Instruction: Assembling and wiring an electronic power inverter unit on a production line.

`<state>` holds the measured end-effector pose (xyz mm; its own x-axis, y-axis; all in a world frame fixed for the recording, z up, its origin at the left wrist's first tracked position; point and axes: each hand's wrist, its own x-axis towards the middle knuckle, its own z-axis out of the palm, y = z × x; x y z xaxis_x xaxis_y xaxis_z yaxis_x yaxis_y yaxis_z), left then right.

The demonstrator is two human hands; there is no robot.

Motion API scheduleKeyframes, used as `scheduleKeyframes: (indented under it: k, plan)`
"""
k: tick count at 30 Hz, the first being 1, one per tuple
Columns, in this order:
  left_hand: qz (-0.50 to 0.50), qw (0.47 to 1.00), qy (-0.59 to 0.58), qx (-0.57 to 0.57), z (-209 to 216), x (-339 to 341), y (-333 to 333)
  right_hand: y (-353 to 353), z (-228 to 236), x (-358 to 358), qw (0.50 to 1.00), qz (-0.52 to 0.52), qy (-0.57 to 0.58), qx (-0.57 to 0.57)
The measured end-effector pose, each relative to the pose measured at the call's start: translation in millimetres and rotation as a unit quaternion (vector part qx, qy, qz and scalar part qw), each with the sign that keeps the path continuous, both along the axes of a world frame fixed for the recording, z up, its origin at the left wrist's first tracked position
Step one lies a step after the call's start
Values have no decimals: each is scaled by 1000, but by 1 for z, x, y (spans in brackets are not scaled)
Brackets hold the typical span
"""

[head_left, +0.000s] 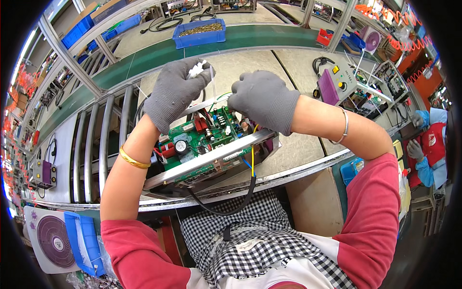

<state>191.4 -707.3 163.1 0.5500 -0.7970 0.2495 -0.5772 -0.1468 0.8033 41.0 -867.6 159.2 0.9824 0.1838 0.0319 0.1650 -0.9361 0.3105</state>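
Observation:
My left hand (174, 89), in a grey knit glove, is closed around a small bunch of white plastic pieces (196, 70), possibly connectors. A thin pale strip (213, 82) stands upright beside its fingertips. Below both hands lies an open-framed electrical unit with a green circuit board (219, 130), red parts, a round capacitor (181, 146) and a metal rail (207, 160) along its near side. My right hand (264, 98), also gloved, has its fingers curled at the unit's far right edge. A green-yellow wire runs toward those fingers; what they hold is hidden.
A black cable (240, 204) loops off the unit's near side. Metal rollers (107, 139) lie left. A blue bin (199, 34) of small brass-coloured parts stands on the green belt beyond. Another unit with a purple panel (329, 86) sits right. A co-worker (430, 149) is farther right.

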Motion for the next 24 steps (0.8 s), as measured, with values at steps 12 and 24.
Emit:
scheduleKeyframes:
  k: [12,24]
  plan:
    - [7,1000,-19,5,-4,3,3,15,11,10,995,2,93,-48]
    - [-7,999,-30,-10,-8,2,0,32,13,9,993,-26,109,-38]
